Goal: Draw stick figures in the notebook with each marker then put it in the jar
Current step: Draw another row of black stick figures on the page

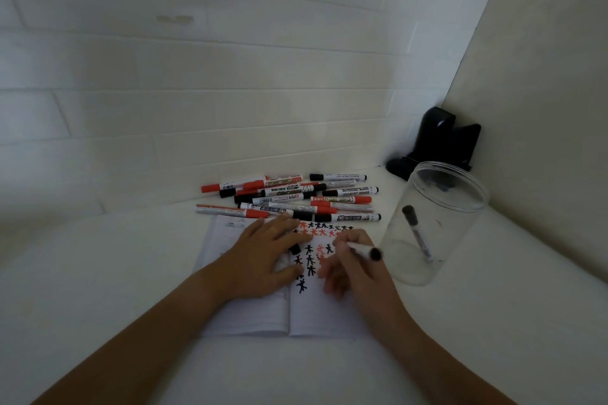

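On the open notebook (260, 312), the left hand (263, 260) lay flat, fingers straight, pinning the page, while the right hand (353, 268) gripped a black marker (363, 250) over rows of red and black stick figures (316, 240). Right of the notebook, the jar (434, 223) held one marker. Beyond the notebook, a pile of markers (296, 197) apparently waited.

two bare forearms, no sleeves showing

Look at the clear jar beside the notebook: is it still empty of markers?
No: one black-capped marker already leans inside the clear jar, which stands to the right of the open notebook.
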Demonstrator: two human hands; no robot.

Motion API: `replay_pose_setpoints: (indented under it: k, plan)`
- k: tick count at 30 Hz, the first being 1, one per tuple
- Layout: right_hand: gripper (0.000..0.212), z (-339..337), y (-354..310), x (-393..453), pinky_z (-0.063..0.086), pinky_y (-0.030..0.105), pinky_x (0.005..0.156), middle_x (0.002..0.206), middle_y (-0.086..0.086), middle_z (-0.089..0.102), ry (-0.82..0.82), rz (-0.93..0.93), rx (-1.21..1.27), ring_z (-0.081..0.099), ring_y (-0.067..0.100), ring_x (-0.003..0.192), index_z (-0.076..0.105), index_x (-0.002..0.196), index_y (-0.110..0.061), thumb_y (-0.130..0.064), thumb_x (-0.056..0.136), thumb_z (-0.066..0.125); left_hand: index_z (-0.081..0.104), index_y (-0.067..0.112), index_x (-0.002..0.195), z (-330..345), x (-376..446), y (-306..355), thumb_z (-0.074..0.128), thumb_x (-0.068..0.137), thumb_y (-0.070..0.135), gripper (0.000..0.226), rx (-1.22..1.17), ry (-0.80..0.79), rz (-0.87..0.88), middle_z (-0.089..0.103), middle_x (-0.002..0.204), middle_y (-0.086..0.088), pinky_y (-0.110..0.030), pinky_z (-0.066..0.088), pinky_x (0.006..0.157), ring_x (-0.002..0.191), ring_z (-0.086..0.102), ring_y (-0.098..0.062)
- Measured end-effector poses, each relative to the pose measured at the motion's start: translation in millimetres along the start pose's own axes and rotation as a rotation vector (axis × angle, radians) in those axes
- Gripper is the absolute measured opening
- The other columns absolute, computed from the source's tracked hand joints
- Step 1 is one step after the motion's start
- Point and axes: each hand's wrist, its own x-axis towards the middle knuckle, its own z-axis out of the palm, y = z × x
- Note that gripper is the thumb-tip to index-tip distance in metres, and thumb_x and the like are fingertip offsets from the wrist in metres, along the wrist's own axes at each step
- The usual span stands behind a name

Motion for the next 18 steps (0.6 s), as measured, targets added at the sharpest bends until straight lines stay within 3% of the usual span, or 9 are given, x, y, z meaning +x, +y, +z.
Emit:
replay_pose_setpoints:
  k: [5, 9, 12, 18]
  plan:
    - [0.031, -10.9, 1.2, -2.9, 0.043, 0.024, 0.052, 0.065, 0.006, 0.061, 0.051, -0.040, -0.062, 0.053, 0.017, 0.056, 0.076, 0.096, -0.023, -0.039, 0.105, 0.051, 0.031, 0.048, 0.145, -0.3, 2.1, -1.0, 0.034, 0.091, 0.068, 0.058, 0.011, 0.012, 0.028, 0.021, 0.161, 0.013, -0.048, 0.012, 0.121, 0.150, -0.001, -0.003]
    - [0.012, -13.6, 2.8, -3.1, 0.043, 0.029, 0.044, 0.074, 0.013, 0.069, -0.038, -0.037, -0.120, 0.056, 0.028, 0.049, 0.064, 0.097, -0.016, -0.014, 0.104, 0.054, 0.038, 0.047, 0.143, -0.6, 5.4, -1.5, 0.042, 0.087, 0.069, 0.060, -0.014, 0.021, 0.021, 0.027, 0.158, 0.013, -0.049, 0.016, 0.120, 0.150, 0.005, -0.004]
    - [0.009, -16.5, 4.2, -6.4, 0.044, 0.027, 0.037, 0.077, 0.012, 0.071, -0.061, -0.020, -0.166, 0.059, 0.028, 0.044, 0.062, 0.091, -0.020, -0.017, 0.099, 0.064, 0.040, 0.047, 0.141, -0.1, 5.9, -2.8, 0.045, 0.086, 0.069, 0.060, -0.021, 0.015, 0.016, 0.027, 0.158, 0.015, -0.049, 0.016, 0.120, 0.149, 0.004, -0.004]
    - [0.012, -16.3, 8.1, -9.7, 0.046, 0.028, 0.038, 0.066, 0.015, 0.069, -0.037, -0.004, -0.270, 0.060, 0.029, 0.038, 0.066, 0.084, -0.024, -0.019, 0.094, 0.071, 0.039, 0.047, 0.142, -1.6, 6.7, -2.8, 0.046, 0.086, 0.068, 0.061, -0.014, -0.009, 0.017, 0.025, 0.159, 0.015, -0.049, 0.015, 0.120, 0.150, 0.004, -0.004]
